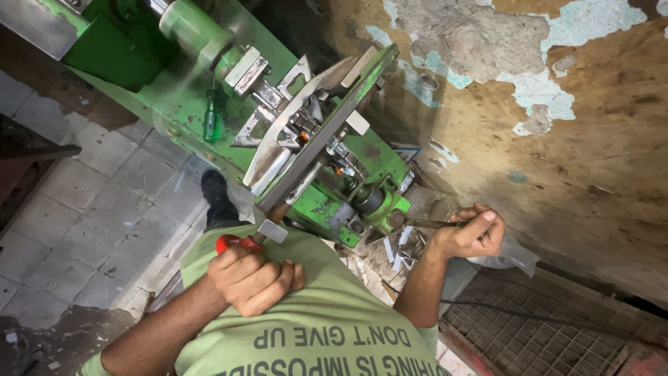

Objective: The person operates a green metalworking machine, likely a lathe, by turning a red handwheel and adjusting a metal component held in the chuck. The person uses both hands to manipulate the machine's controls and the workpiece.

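Note:
My left hand [252, 280] is closed in a fist around the red grip [229, 243] of a lever that runs up into a green metal machine [174, 83]. My right hand [470, 233] pinches a thin dark metal rod [426, 223], whose tip points left at a round part [369, 200] on the machine's lower end. A long grey metal plate [327, 132] crosses the machine diagonally. Small cut metal pieces [400, 252] lie just below the rod. My green shirt [327, 327] fills the bottom of the view.
A wall with peeling paint [543, 104] stands close on the right. A metal grate [550, 327] lies at the lower right with a black cable across it. Grey floor tiles [90, 209] spread on the left, with a black shoe [214, 189] beside the machine.

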